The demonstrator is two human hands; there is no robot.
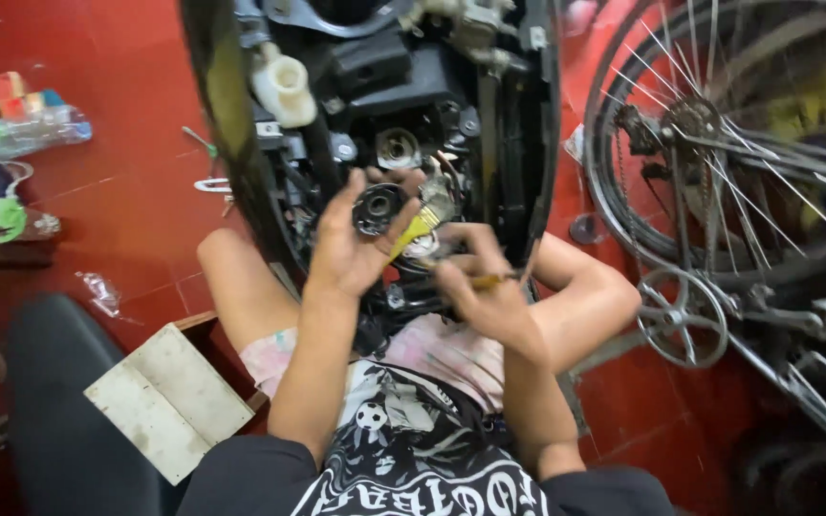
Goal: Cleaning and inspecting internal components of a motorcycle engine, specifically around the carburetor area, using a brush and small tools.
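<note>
Nearest is the person's lap, knees spread on the red tiled floor (136, 201), with a low wooden box (169, 397) at near left. Just beyond the lap, the right hand (489, 291) is closed around a slim yellow-handled tool (483, 281), its tip hidden behind the fingers. The left hand (346, 253) is raised a little farther, fingers curled about a round black part (378, 208) (a toothed hub or pulley, by the look of it), which it holds up in front of the machine; a yellow-bristled brush (416, 229) lies between the two hands.

Beyond them the open scooter body (403, 96) shows its exposed works, including a round housing (398, 148) just above the held part. Judging from this, the part is out of the machine and being cleaned or worked on; refitting it, and closing the body, seem undone. A bicycle wheel (719, 143) stands far right.
</note>
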